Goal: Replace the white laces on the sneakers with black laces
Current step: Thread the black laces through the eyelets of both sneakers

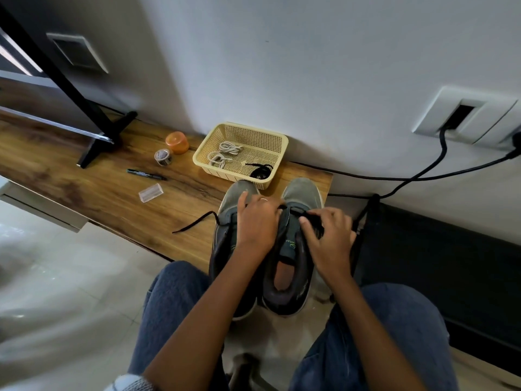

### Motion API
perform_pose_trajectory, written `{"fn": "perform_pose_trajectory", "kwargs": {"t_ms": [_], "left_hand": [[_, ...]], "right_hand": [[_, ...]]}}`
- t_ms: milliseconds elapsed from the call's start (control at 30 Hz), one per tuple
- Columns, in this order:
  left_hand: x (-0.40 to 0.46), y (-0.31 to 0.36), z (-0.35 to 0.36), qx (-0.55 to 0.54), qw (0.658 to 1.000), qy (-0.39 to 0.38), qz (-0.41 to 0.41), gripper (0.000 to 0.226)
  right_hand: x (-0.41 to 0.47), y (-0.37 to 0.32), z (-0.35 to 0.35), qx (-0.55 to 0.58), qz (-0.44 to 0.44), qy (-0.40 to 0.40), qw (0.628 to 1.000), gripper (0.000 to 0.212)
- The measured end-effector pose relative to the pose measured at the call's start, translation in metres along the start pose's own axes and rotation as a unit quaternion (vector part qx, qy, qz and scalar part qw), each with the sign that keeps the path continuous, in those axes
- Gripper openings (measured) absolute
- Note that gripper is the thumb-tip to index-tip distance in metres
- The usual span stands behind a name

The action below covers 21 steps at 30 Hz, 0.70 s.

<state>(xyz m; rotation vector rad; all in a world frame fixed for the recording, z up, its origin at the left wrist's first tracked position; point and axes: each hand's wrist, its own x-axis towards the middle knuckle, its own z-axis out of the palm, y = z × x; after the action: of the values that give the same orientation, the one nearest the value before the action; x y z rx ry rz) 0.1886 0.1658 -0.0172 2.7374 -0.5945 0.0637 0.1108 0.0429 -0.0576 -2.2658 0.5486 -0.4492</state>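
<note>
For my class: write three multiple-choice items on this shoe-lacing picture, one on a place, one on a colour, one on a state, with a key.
1. Where are the white laces?
A in the basket
B on the floor
C in a shoe

2. What colour is the small round container by the tape roll?
A blue
B orange
C green

3. What is the right hand doing?
A resting flat on the shelf
B hanging idle
C pinching the black lace on the right sneaker

Key: 1 A, they lie coiled inside it; 2 B, it is plainly orange; 3 C, fingers close on the lace.
</note>
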Motion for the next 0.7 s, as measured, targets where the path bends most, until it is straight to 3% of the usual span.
{"fn": "perform_pose_trajectory", "kwargs": {"t_ms": [67, 167, 267, 500, 700], "left_hand": [[0.003, 0.001, 0.005, 0.020, 1.000, -0.017, -0.003, 0.026], [0.008, 0.000, 0.003, -0.010, 0.999, -0.015, -0.032, 0.018], [0.006, 0.005, -0.001, -0.030, 0.998, -0.015, -0.055, 0.015], [0.010, 0.000, -0.006, -0.080, 0.988, 0.058, -0.118, 0.004], [0.021, -0.030, -0.025, -0.143, 0.956, 0.181, -0.182, 0.006]], "right_hand": [[-0.004, -0.005, 0.005, -0.005, -0.017, -0.022, 1.000, 0.042], [-0.004, -0.004, 0.009, -0.001, 0.009, -0.012, 1.000, 0.029], [-0.005, -0.002, 0.009, -0.002, 0.039, -0.012, 0.999, 0.032], [-0.005, 0.004, 0.006, 0.037, 0.120, -0.062, 0.990, 0.049], [-0.006, 0.004, 0.007, 0.038, 0.153, -0.074, 0.985, 0.054]]}}
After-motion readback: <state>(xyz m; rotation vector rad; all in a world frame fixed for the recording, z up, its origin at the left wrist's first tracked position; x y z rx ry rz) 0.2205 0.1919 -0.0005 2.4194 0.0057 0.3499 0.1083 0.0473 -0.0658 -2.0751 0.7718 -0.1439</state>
